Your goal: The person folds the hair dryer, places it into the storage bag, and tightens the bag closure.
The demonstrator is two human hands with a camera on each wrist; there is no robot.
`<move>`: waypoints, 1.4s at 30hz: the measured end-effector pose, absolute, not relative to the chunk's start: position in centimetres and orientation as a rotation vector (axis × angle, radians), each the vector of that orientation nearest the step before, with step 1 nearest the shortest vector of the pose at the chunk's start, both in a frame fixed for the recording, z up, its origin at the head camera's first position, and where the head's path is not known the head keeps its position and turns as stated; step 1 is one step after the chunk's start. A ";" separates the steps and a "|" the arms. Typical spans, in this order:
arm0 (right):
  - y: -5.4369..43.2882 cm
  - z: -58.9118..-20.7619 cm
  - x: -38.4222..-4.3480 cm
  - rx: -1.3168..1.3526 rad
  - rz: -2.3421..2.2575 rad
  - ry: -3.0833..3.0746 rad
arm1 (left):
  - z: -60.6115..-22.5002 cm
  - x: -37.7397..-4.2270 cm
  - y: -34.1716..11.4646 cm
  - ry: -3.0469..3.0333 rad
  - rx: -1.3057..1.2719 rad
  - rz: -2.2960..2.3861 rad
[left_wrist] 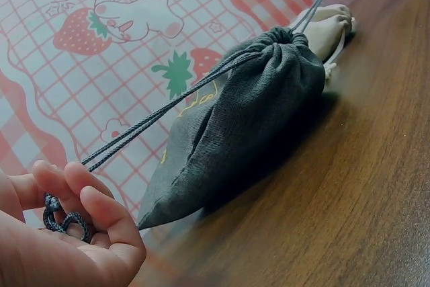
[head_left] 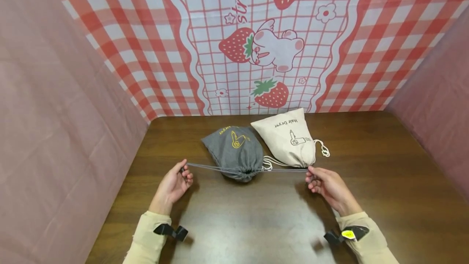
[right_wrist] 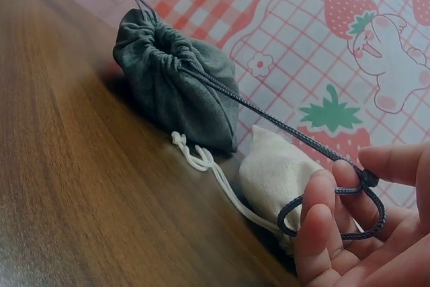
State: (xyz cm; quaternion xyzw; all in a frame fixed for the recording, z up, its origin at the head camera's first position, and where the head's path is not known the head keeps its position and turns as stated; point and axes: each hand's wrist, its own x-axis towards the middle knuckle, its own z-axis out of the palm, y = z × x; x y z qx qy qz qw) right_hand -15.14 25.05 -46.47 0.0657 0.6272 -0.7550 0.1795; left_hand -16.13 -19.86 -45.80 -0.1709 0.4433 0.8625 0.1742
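Note:
A grey drawstring bag (head_left: pixel 238 154) with a yellow hair dryer print has its mouth gathered nearly closed, toward the front. My left hand (head_left: pixel 175 184) pinches the knotted end of its left grey cord (left_wrist: pixel 127 136), which runs taut to the bag. On the other side my right hand (head_left: pixel 331 188) pinches the right grey cord (right_wrist: pixel 269 115), also taut, with a loop lying across the fingers. Just behind that cord, to the right of the grey bag, lies a cream drawstring bag (head_left: pixel 287 137) printed "Hair Dryer", its neck gathered too.
White cords (head_left: pixel 322 148) of the cream bag trail on both its sides. Everything lies on a brown wooden table (head_left: pixel 249 223). A strawberry-print cloth (head_left: pixel 271 44) hangs at the back, and pink cloth walls (head_left: pixel 66 113) stand left and right.

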 end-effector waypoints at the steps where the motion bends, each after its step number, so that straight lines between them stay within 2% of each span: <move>1: 25.0 -46.5 -15.1 0.189 -2.136 1.769 | -45.8 -16.1 -19.9 1.255 -0.485 2.443; 13: 24.8 -46.3 -15.3 0.186 -2.132 1.815 | -45.3 -16.3 -20.2 1.301 -0.473 2.430; 23: 24.9 -46.2 -15.8 0.224 -2.014 1.943 | -45.4 -16.4 -20.6 1.676 -0.448 2.332; 31: 25.3 -45.4 -16.5 0.191 -1.817 2.237 | -44.8 -17.1 -20.7 2.294 -0.356 1.902; 42: 25.6 -44.6 -16.2 0.061 -1.401 2.550 | -45.6 -16.6 -20.8 2.866 -0.125 1.001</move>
